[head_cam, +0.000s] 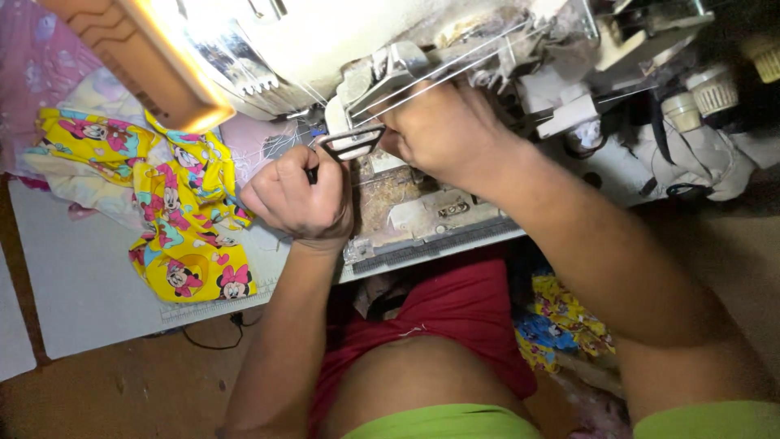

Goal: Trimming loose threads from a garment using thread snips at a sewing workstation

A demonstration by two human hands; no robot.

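Observation:
My left hand [296, 195] is closed around small black-handled thread snips [349, 143], whose looped end points right toward the machine. My right hand [443, 130] is at the front of a white overlock sewing machine [422, 49], fingers pinched at taut white threads [455, 69] that run up to the right. Whether the fingers actually grip a thread is hidden by the hand itself. Both hands are close together over the machine's worn metal bed [422, 215].
Yellow cartoon-print fabric [175, 219] lies bunched on the white table [89, 276] at left, with pink cloth [32, 65] behind it. A lit lamp [162, 73] glares at upper left. More printed fabric [561, 321] lies below the table at right. Thread cones [707, 89] stand at upper right.

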